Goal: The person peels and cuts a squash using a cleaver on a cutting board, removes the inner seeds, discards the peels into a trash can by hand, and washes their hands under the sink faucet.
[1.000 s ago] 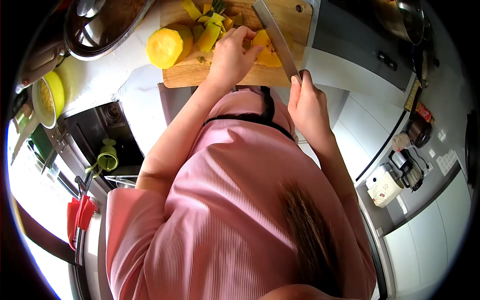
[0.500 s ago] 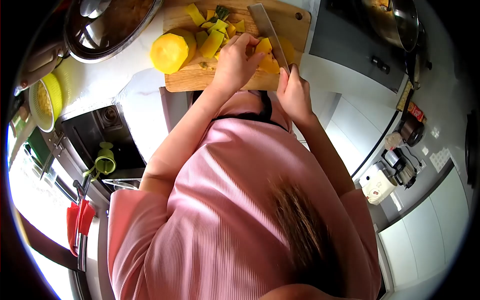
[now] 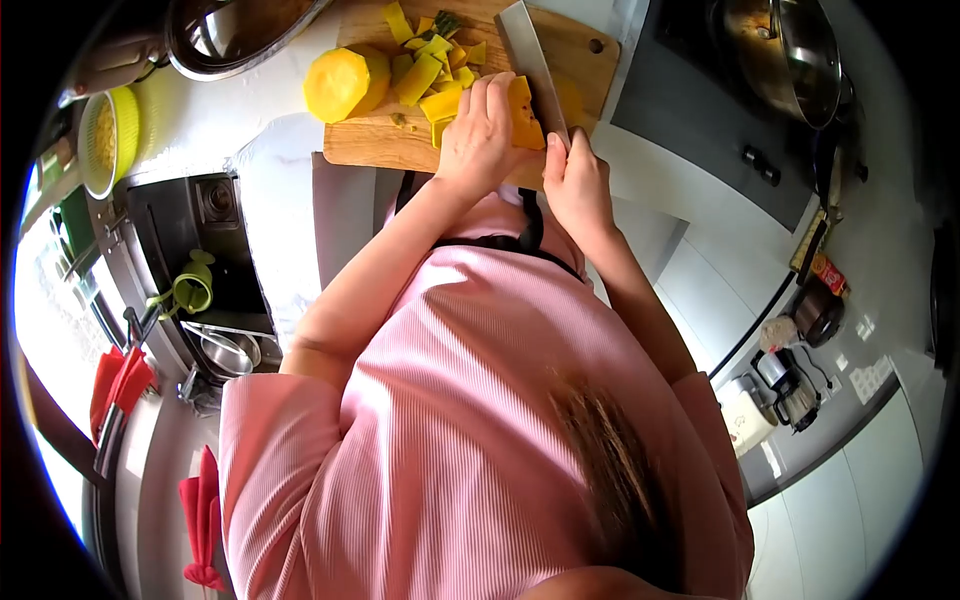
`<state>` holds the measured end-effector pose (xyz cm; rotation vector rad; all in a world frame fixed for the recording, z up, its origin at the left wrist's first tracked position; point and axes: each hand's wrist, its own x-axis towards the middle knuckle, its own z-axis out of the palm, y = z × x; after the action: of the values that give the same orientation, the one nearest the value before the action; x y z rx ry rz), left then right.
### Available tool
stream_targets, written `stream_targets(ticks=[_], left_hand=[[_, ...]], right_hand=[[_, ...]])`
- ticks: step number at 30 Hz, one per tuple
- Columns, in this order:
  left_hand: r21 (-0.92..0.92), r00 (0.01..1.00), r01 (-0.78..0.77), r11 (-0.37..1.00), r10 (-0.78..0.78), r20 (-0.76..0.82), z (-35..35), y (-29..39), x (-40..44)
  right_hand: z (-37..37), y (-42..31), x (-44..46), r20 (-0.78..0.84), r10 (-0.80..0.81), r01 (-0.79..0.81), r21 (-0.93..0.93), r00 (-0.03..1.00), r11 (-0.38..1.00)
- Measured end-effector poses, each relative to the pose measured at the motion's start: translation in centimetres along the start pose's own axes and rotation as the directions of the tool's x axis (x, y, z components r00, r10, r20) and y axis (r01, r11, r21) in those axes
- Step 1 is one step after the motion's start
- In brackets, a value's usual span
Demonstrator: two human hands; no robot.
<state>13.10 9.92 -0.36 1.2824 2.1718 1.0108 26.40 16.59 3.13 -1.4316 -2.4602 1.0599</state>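
- Hands, two, both in use. The left hand is closed over the pumpkin piece, fingers side by side; its thumb is not clear to me. The right hand is wrapped round the knife's handle, thumb uppermost.
- Knife, one: broad, flat, grey metal blade, pointing away from the person.
- Pumpkin piece in work, one: orange-yellow wedge, under the left hand and between it and the blade. Whether the blade touches it, I cannot tell.
- Pumpkin chunk, one: thick, round, yellow-fleshed block, standing left of the left hand, well apart from it.
- Yellow-green offcuts: several, overlapping, not countable; heaped just beyond the left hand.
- Cutting board, one: brown wooden rectangle, on the white table.
- Colander, one: yellow-green, round, far left.
- Pan, one: round, shiny metal, on the dark stove, right.
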Motion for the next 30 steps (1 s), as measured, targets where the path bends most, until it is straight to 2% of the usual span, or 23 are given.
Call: stream_targets(ticks=[7, 9, 10, 11, 12, 14, 16, 18, 19, 22, 23, 26, 30], left_hand=[[0.012, 0.992, 0.000, 1.000, 0.002, -0.127, -0.9, 1.2, -1.1], [-0.370, 0.990, 0.042, 0.928, -0.090, -0.112, -1.9, 1.6, -1.2], [-0.542, 0.987, 0.061, 0.838, -0.132, -0.093, -2.5, 1.8, -1.4], [-0.746, 0.973, 0.177, 0.642, -0.227, 0.036, -3.3, 2.1, -1.9], [-0.823, 0.972, 0.191, 0.535, -0.223, 0.080, -4.3, 2.5, -2.2], [-0.899, 0.956, 0.269, 0.345, -0.205, 0.208, -5.9, 2.0, -2.9], [-0.943, 0.935, 0.331, 0.020, -0.144, 0.325, -7.4, 2.3, -3.5], [-0.880, 0.899, 0.392, -0.269, -0.092, 0.429, -9.1, 3.0, -3.8], [-0.872, 0.903, 0.381, -0.308, -0.079, 0.423, -9.5, 2.9, -3.9], [-0.943, 0.929, 0.327, -0.064, -0.163, 0.333, -9.4, 2.4, -4.5], [-0.951, 0.924, 0.308, -0.022, -0.230, 0.305, -9.5, 2.5, -4.7], [-0.939, 0.942, 0.251, 0.236, -0.281, 0.182, -9.7, 1.7, -4.8], [-0.930, 0.950, 0.232, 0.286, -0.274, 0.152, -10.5, 1.9, -4.7]], right_hand=[[-0.1, 0.9, 0.0, 0.000, -0.047, 0.047, 0.090, 0.999, 0.995], [-0.5, 0.7, -0.1, -0.036, -0.094, 0.097, 0.096, 0.995, 0.991], [-0.8, 0.5, -0.1, -0.049, -0.095, 0.101, 0.138, 0.994, 0.985], [-1.3, 0.1, -0.2, -0.031, -0.068, 0.072, 0.173, 0.997, 0.982], [-1.9, -0.6, -0.2, -0.014, -0.039, 0.041, 0.208, 0.999, 0.977], [-2.8, -1.7, -0.3, 0.027, 0.001, -0.009, 0.285, 1.000, 0.959], [-2.9, -1.5, -0.2, -0.006, -0.067, 0.066, 0.282, 0.998, 0.957], [-3.4, -2.3, -0.3, -0.004, -0.075, 0.073, 0.294, 0.997, 0.953], [-3.6, -2.6, -0.4, -0.003, -0.079, 0.077, 0.299, 0.997, 0.951], [-3.8, -2.9, -0.8, -0.012, -0.077, 0.077, 0.314, 0.997, 0.946], [-3.8, -2.9, -1.0, -0.020, -0.062, 0.066, 0.333, 0.998, 0.941], [-4.5, -3.5, -1.5, -0.081, -0.142, 0.158, 0.245, 0.987, 0.957], [-5.2, -4.5, -1.6, -0.152, -0.274, 0.298, 0.165, 0.950, 0.940]])
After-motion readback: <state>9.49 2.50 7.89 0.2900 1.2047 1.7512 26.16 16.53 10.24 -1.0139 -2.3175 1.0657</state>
